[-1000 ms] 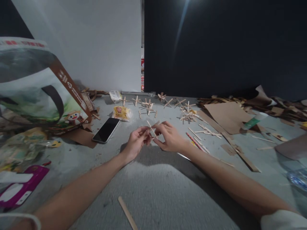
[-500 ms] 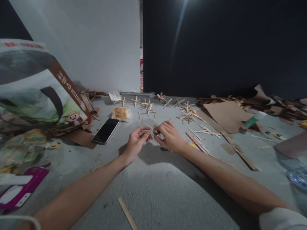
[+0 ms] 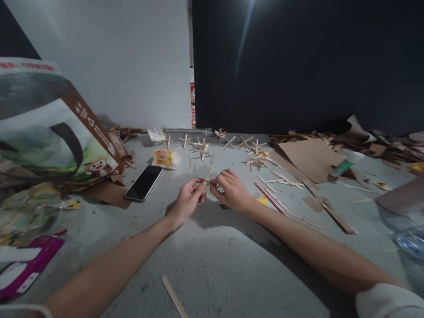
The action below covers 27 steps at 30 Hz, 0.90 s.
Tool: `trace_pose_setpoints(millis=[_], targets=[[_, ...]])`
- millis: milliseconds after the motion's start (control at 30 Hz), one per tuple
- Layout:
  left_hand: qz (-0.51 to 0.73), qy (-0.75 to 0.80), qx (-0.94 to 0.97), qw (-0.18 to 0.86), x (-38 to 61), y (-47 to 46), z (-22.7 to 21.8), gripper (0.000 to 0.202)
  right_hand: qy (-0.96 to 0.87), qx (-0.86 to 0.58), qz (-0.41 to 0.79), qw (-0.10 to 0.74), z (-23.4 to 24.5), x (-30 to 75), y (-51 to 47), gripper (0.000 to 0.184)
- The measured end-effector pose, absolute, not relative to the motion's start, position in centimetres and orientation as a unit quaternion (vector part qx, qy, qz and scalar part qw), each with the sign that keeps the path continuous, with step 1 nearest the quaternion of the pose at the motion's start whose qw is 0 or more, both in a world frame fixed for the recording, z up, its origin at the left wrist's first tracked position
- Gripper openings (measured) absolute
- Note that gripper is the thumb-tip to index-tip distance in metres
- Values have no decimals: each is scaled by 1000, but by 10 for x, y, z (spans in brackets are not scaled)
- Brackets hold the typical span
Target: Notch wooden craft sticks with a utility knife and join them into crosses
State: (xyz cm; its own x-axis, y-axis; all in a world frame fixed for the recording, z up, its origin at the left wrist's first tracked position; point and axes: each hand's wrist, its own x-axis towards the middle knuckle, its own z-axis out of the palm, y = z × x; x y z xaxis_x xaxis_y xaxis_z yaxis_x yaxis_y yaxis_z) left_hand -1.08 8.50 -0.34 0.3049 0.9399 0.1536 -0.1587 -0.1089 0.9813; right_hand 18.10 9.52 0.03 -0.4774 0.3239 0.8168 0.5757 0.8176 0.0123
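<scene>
My left hand and my right hand meet fingertip to fingertip at the middle of the grey table. Both are closed in a pinch on small wooden craft sticks, whose thin pale ends poke up between the fingers. How the sticks join is too small to tell. Beyond the hands stand several crossed-stick pieces. A pile of loose craft sticks lies to their right, and one single craft stick rests near the front edge of the view.
Left of the hands are a phone, a yellow packet, a large printed bag and a purple tool. To the right lie a red striped stick, cardboard, a green-and-white tube and a clear plastic item.
The sticks between my fingers now point more upright, and my fingertips have drawn slightly closer together. The whole view has shifted a little.
</scene>
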Motion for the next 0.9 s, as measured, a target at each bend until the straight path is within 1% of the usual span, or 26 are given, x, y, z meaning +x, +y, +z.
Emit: trace_pose_setpoints(millis=[233,633,900], targets=[[481,344,577,563,-10,84,-3,57,-828,-300,-130,456,-3,184,101,23],[490,337,559,578,-12,85,-7,55,-834,-305,-106,447,-1,185,101,24],[513,341,544,570,-9,86,-4,58,-837,-317,-88,437,5,190,107,32]])
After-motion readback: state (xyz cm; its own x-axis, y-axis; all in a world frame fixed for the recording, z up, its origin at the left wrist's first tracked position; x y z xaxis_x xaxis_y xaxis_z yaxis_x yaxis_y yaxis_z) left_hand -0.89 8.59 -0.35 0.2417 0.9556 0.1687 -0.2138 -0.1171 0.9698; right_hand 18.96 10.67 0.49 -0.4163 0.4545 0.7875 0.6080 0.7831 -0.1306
